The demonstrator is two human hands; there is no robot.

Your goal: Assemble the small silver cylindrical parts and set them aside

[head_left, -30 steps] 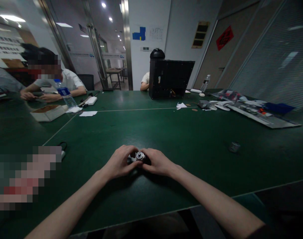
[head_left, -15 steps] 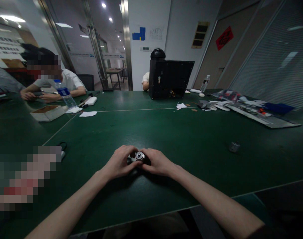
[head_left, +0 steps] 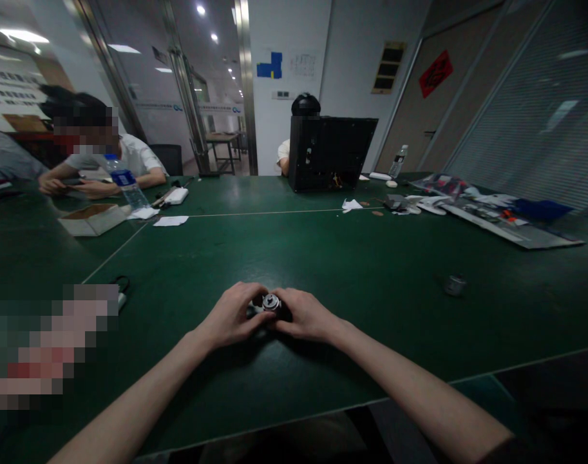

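At the far left, a seated co-worker (head_left: 103, 161) leans over the green bench (head_left: 351, 258), both forearms resting on it, with a water bottle (head_left: 124, 182) standing just beside. Nearer sit a cardboard box (head_left: 93, 220), a white block (head_left: 176, 196) and a loose sheet of paper (head_left: 170, 221). Below them, a black cable (head_left: 122, 282) curls out from a pixelated blur.

Mid-bench, close to the near edge, the left hand (head_left: 230, 316) and right hand (head_left: 306, 314) meet, fingers curled and pressed in from either side around a small metal cylinder (head_left: 271, 302). Its silver top shows between them; the rest is mostly hidden by the fingers.

Beyond, a black case (head_left: 330, 153) stands at the far edge, with a second person (head_left: 284, 160) seated behind it. Further right, a small metal cup (head_left: 455, 285) sits well apart from the hands. A clear bottle (head_left: 398, 161) stands at the far edge, near a spread of printed sheets (head_left: 509, 222).
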